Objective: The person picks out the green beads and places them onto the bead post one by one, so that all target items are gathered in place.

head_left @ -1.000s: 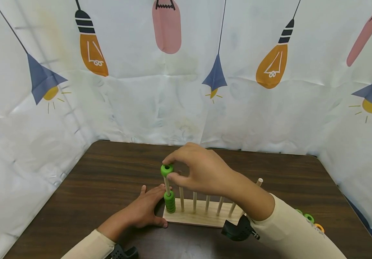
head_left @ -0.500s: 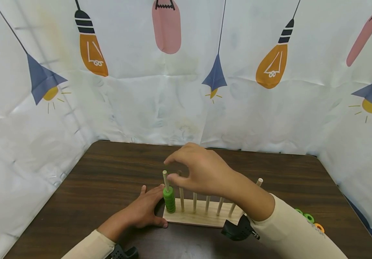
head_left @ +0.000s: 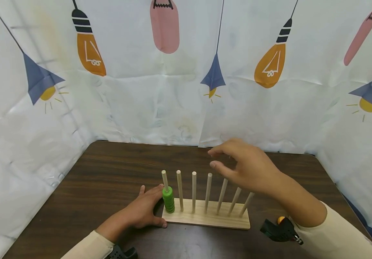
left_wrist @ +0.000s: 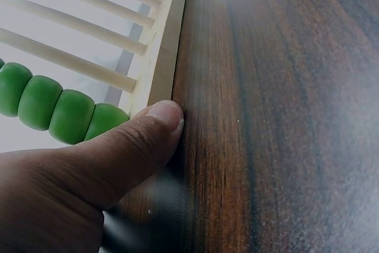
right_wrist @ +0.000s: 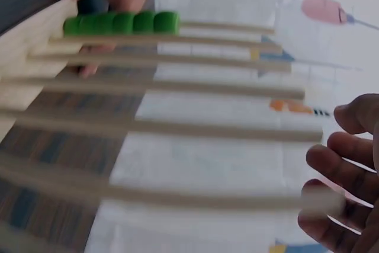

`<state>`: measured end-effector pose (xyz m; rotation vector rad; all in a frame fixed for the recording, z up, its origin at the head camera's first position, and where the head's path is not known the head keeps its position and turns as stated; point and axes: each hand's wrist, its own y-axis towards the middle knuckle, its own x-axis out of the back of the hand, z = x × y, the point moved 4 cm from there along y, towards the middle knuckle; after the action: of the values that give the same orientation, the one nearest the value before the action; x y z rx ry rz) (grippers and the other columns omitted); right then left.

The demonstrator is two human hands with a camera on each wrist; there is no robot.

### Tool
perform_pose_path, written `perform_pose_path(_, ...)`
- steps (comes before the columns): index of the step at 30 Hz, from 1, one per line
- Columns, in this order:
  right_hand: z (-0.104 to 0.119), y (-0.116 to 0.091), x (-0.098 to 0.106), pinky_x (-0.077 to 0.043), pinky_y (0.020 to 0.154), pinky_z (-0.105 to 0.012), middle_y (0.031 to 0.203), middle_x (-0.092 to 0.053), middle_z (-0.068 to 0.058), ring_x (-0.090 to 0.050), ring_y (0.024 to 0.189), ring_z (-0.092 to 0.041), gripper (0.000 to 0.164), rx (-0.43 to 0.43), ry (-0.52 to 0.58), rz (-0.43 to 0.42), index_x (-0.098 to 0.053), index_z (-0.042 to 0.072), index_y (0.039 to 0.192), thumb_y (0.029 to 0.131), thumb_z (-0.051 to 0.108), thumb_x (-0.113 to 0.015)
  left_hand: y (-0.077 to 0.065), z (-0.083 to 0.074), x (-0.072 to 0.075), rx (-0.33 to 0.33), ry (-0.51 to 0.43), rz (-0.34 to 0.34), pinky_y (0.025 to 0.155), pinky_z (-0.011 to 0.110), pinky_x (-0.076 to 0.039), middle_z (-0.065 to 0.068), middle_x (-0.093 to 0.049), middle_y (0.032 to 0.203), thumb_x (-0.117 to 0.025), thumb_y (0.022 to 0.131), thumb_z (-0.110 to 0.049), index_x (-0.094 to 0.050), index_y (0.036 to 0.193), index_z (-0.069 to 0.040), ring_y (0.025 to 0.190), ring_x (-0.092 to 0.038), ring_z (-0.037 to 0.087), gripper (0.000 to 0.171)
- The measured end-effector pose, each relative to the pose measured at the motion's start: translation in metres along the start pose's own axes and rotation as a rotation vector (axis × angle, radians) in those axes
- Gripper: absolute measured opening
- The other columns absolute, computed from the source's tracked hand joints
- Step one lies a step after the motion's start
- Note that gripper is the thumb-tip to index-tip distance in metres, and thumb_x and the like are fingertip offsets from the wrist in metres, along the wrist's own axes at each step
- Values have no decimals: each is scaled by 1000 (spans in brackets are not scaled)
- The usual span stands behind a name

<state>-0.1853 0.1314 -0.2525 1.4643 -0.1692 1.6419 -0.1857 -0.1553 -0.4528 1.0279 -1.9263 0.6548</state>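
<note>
A wooden bead stand [head_left: 206, 215] has a flat pale base and a row of several upright pegs. Green beads [head_left: 168, 201] are stacked on its leftmost peg; the other pegs carry no beads. My left hand [head_left: 143, 210] grips the left end of the base, thumb at the front corner and fingers toward the back. In the left wrist view the thumb [left_wrist: 133, 152] presses the base edge beside the beads. My right hand [head_left: 248, 165] hovers above the stand's right part, holding nothing, fingers loosely bent and apart from the thumb. Blurred pegs pass close to its fingers [right_wrist: 325, 167] in the right wrist view.
The stand is on a dark wood-grain table [head_left: 118, 165]. An orange bead [head_left: 280, 219] shows beside the right wrist's black camera mount [head_left: 278, 231]. Behind the table hangs a white sheet [head_left: 134, 108] printed with lamps and bulbs.
The right hand let a green bead drop down the leftmost peg onto the stack, then moved right across the stand. The left hand stays at the base's end.
</note>
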Motion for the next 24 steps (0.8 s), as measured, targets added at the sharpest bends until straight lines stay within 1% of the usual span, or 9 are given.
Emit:
perform_pose_path(3,-11,-12,11,-54,78,-37,110,-69,10,-63,97,-10,23,-39,-9,-18,-73,20,116,93,19,-77,-1,-1,2,3,-5,1,110,79,-5,23,-38,159,-94,70,-45,-48,152,-8,150,-29,39,101)
perform_pose_path(7,-25,-28,25,-54,78,-35,111,-70,11,-63,97,-10,23,-91,-34,-50,-73,18,116,94,16,-77,-1,-1,2,4,-6,2,110,79,-5,23,-37,159,-94,71,-45,-48,152,-8,150,-29,39,100)
perform_pose_path(12,-44,-53,36,-50,75,-26,108,-70,13,-61,88,-7,26,-155,-75,-98,-73,18,117,92,14,-78,-1,-1,1,9,-4,6,111,78,-5,22,-37,159,-93,71,-43,-48,152,-9,150,-29,38,99)
perform_pose_path(14,-52,-63,39,-48,74,-23,108,-70,13,-60,85,-6,28,-189,-87,-103,-73,20,119,92,15,-79,0,-1,0,12,-4,8,111,77,-5,21,-37,160,-93,72,-43,-48,152,-10,150,-29,38,98)
perform_pose_path(16,-61,-74,41,-49,73,-24,108,-70,12,-60,84,-6,28,-224,-94,-102,-73,20,119,92,17,-79,0,-1,0,11,-2,9,111,77,-5,21,-38,159,-93,72,-43,-49,152,-10,150,-29,38,97)
perform_pose_path(19,-73,-89,42,-50,69,-27,109,-70,10,-60,83,-7,28,-270,-124,-93,-74,21,119,92,19,-80,1,0,-1,9,2,10,111,78,-6,21,-37,159,-93,72,-43,-49,151,-10,150,-29,38,97)
perform_pose_path(24,-91,-114,39,-51,68,-30,106,-70,8,-60,82,-11,27,-302,-170,-80,-74,17,116,90,18,-81,1,0,-1,16,-2,19,112,77,-5,21,-36,160,-93,72,-44,-48,152,-10,150,-28,38,97)
